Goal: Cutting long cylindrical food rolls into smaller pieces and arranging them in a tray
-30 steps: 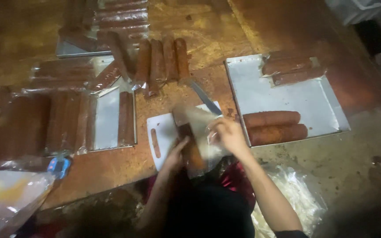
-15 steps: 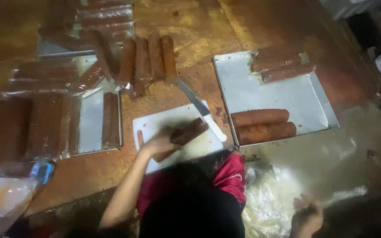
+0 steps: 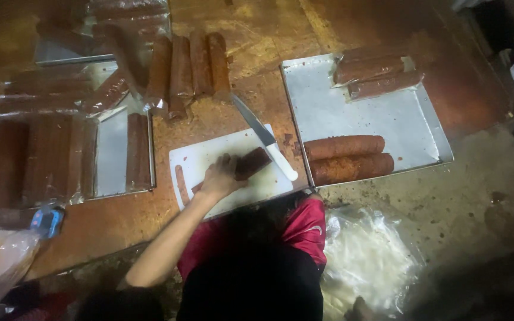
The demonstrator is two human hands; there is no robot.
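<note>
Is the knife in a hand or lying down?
Lying down: the knife rests across the cutting board, untouched. The left hand holds the brown roll instead.

There is a single view, from a camera worn on the person's head. It looks steeply down over the person's own lap and red-and-black clothing onto a low brown work surface (image 3: 221,119) stretching away toward the top of the frame. The white cutting board (image 3: 209,160) sits near the centre, close below the lens, with the left hand (image 3: 221,177) resting on it. The metal tray (image 3: 352,113) falls on the right and another tray (image 3: 111,154) on the left, both fully within reach of view. The far edge of the surface runs out of frame. The picture is dim and slightly blurred.
</note>
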